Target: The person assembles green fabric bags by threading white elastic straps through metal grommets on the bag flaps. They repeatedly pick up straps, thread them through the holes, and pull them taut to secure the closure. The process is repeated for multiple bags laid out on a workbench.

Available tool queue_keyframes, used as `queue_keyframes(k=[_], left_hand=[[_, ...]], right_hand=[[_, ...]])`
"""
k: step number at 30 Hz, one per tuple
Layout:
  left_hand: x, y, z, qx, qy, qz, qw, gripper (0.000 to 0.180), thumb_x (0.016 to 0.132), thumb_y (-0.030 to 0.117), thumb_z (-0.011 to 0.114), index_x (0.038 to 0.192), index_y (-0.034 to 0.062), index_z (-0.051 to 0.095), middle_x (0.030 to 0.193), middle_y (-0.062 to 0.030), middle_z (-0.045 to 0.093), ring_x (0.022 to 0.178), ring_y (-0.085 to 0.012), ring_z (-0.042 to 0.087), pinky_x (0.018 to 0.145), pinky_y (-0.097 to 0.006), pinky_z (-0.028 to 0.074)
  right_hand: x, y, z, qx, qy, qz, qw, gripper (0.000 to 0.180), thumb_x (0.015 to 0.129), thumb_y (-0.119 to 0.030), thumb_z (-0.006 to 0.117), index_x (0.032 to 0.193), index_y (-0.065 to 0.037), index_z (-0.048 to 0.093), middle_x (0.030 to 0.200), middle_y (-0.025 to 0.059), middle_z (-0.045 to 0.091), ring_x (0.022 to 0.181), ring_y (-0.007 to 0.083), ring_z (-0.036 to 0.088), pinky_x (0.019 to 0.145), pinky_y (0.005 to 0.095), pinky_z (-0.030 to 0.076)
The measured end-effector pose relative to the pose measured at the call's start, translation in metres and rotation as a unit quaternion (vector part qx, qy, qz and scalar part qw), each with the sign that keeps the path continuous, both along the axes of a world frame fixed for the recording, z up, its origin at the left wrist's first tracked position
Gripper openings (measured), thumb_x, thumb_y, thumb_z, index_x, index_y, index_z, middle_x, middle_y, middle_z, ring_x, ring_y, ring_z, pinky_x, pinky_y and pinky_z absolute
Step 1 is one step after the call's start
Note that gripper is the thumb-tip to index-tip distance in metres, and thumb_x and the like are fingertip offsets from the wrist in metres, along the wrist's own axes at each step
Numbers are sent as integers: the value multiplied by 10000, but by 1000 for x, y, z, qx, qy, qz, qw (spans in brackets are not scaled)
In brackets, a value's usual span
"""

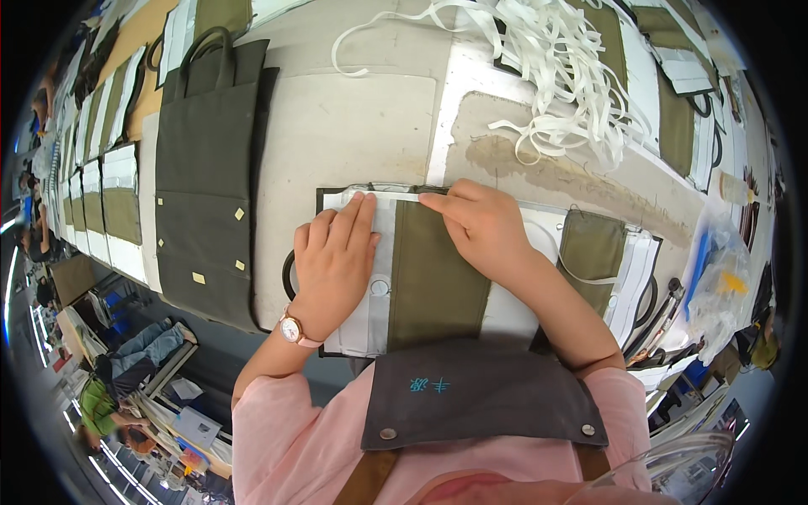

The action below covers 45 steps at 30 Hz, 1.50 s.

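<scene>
Left hand (337, 240): fingers outstretched, flat on the panel (438, 290)'s upper edge
Right hand (478, 220): index finger on that edge, others curled; grip unclear
Panel: on the desk (353, 126), under both hands
Bag (204, 168): left of panel

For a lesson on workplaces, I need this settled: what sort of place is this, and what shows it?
Probably a bag-making workshop: a dark tote bag lies beside a flat olive-and-white panel, and loose white tape is heaped beyond them.
</scene>
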State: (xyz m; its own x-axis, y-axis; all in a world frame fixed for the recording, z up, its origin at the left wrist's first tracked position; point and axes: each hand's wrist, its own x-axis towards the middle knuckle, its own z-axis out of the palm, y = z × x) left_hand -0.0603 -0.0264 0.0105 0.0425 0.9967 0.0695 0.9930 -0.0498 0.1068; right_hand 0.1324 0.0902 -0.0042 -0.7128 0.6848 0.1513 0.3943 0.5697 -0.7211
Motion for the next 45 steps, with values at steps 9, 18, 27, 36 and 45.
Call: queue_keyframes(k=[9, 18, 27, 36, 45], left_hand=[[5, 7, 5, -3, 20, -20, 1000, 513, 797, 228, 702, 1297, 203, 589, 1204, -60, 575, 1002, -222, 524, 844, -373, 383], [29, 6, 2, -15, -38, -2, 999, 553, 830, 230, 678, 1346, 107, 523, 1236, -105, 527, 1189, -280, 489, 1041, -470, 316], [32, 10, 6, -54, 27, -16, 998, 581, 841, 301, 672, 1365, 114, 504, 1263, -119, 514, 1180, -251, 496, 1048, -540, 280], [36, 9, 9, -70, 52, -20, 996, 654, 824, 350, 682, 1399, 123, 468, 1298, -137, 497, 1195, -262, 487, 1068, -542, 260], [39, 12, 11, -86, 88, -52, 991, 711, 814, 436, 668, 1412, 118, 451, 1293, -179, 475, 1206, -312, 469, 1041, -546, 301]], right_hand=[[1, 0, -5, 27, -10, 5, 1000, 281, 753, 2, 618, 997, -101, 712, 707, 58, 528, 628, 236, 556, 544, 364, 445], [-2, -1, -5, 37, -18, 3, 999, 280, 746, -11, 616, 996, -99, 709, 717, 49, 534, 647, 242, 572, 565, 364, 454], [34, 0, 27, -81, -89, -106, 987, 147, 866, -173, 604, 812, -36, 610, 748, 113, 587, 697, 303, 595, 618, 414, 466], [53, 9, 23, -112, -142, -156, 971, 244, 869, -202, 627, 735, -13, 552, 713, 128, 582, 685, 323, 576, 629, 432, 453], [51, 6, 17, -106, -159, -162, 968, 227, 872, -187, 603, 729, -17, 556, 737, 134, 589, 727, 334, 588, 653, 449, 464]])
